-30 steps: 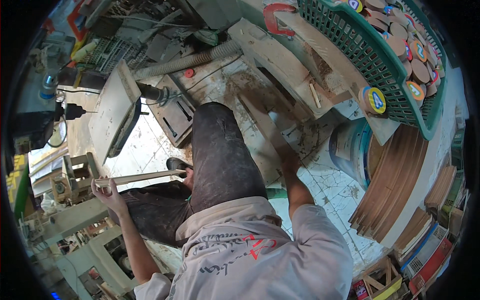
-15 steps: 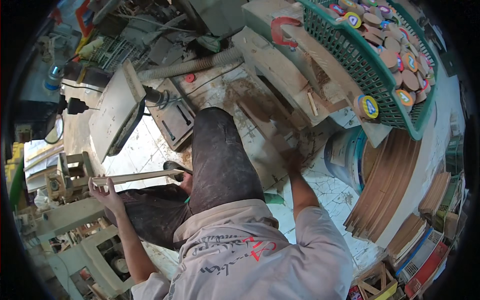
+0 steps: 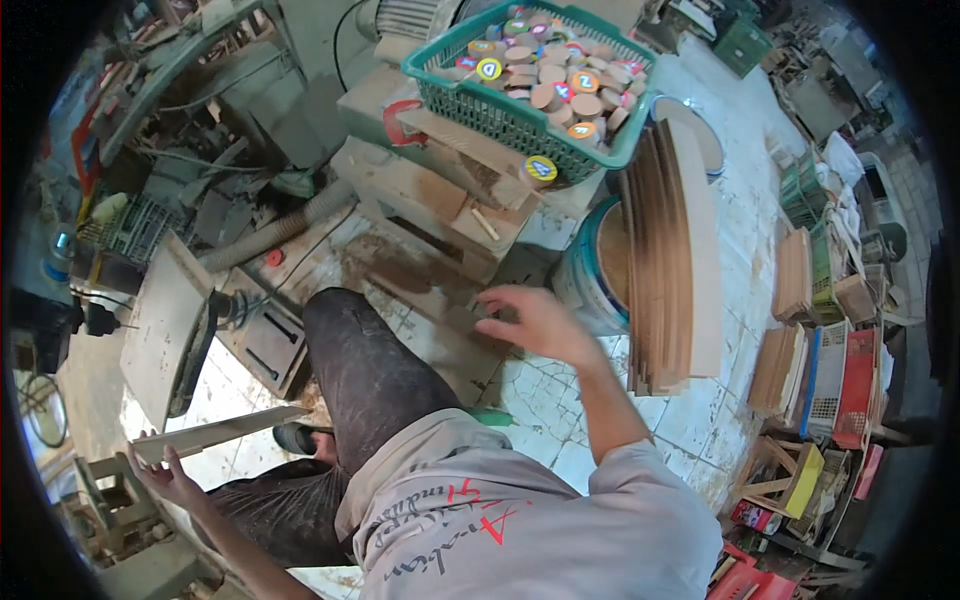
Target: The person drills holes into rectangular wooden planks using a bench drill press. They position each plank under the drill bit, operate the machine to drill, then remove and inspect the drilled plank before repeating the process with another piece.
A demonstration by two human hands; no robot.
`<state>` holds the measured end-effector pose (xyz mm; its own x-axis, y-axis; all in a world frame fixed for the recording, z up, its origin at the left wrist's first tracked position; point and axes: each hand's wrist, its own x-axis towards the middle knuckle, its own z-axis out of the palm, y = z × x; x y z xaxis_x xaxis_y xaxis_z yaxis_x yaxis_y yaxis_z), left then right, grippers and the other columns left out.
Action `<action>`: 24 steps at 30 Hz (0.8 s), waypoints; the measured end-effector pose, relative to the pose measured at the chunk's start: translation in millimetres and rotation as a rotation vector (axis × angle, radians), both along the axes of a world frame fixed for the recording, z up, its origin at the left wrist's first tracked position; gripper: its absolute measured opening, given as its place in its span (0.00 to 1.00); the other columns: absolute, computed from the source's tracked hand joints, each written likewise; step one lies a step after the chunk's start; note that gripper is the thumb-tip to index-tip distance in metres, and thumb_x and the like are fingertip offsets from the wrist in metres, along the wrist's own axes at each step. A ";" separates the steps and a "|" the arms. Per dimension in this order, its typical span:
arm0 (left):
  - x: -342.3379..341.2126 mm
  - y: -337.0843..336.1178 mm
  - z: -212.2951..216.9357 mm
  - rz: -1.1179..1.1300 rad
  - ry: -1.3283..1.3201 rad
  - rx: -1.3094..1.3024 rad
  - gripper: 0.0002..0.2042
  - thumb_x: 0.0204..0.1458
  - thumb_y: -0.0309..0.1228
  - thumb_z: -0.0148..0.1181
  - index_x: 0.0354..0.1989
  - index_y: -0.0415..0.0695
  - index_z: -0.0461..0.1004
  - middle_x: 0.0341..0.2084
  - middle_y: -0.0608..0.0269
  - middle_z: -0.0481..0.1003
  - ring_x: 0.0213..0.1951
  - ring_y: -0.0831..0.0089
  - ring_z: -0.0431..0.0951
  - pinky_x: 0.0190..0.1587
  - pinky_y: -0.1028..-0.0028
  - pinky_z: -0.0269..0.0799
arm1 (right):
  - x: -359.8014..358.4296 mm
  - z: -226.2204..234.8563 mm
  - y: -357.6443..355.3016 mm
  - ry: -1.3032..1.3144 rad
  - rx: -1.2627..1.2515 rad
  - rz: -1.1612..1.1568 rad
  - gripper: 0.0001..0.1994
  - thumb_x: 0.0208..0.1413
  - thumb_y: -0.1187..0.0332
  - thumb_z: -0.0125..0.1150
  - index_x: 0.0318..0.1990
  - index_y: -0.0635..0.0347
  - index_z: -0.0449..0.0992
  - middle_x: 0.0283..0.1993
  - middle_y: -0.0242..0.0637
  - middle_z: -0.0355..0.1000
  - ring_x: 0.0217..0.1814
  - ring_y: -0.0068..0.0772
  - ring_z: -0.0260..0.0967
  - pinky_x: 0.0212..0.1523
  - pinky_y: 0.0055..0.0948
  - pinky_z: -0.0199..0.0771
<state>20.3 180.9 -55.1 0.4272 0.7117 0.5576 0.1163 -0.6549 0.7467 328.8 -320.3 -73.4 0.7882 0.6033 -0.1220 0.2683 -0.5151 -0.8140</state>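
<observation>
My left hand [image 3: 168, 478] grips one end of a long, thin wooden strip [image 3: 232, 428], its fingers around the edge. The strip's other end reaches toward my bent knee, above my shoe. Out over the floor, my right hand [image 3: 540, 325] is open, thumb and forefinger apart, with nothing visible between them. Just beyond its fingertips is a dusty brown board [image 3: 425, 290], low down; I cannot tell whether they touch it. Beside that hand stands a white bucket with a blue-green rim [image 3: 583, 275], and a stack of long curved boards [image 3: 665, 290] rises to its right.
A green plastic basket [image 3: 480, 108] of round wooden discs sits on a wooden machine at the back, near a red clamp [image 3: 402, 122]. At left are a tilted sanding table [image 3: 165, 330] and a ribbed hose [image 3: 280, 228]. Crates and wood stacks [image 3: 775, 370] line the right side.
The view has swung to the right. My right hand, blurred and low by the brown board before, is now raised with its fingers apart. My left hand still holds the wooden strip.
</observation>
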 end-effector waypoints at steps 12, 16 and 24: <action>-15.1 -3.8 5.0 -0.161 -0.250 -0.091 0.33 0.54 0.23 0.58 0.67 0.42 0.50 0.59 0.42 0.62 0.59 0.58 0.64 0.63 0.60 0.59 | 33.2 52.6 -193.2 -0.398 -0.527 -0.887 0.30 0.42 0.56 0.72 0.52 0.62 0.71 0.46 0.54 0.74 0.52 0.54 0.71 0.51 0.43 0.69; -20.6 -4.8 4.9 -0.152 -0.260 -0.095 0.33 0.54 0.23 0.58 0.67 0.42 0.49 0.60 0.44 0.61 0.60 0.59 0.64 0.62 0.61 0.60 | 34.7 48.8 -196.7 -0.455 -0.478 -0.927 0.32 0.40 0.55 0.73 0.53 0.61 0.70 0.45 0.53 0.74 0.51 0.50 0.72 0.50 0.40 0.71; -27.8 0.1 1.5 -0.155 -0.250 -0.101 0.34 0.55 0.23 0.57 0.68 0.42 0.48 0.61 0.45 0.59 0.62 0.59 0.62 0.62 0.62 0.60 | 16.5 96.5 -190.0 -0.158 0.390 -1.008 0.34 0.48 0.59 0.65 0.61 0.63 0.62 0.50 0.46 0.72 0.45 0.39 0.71 0.43 0.33 0.73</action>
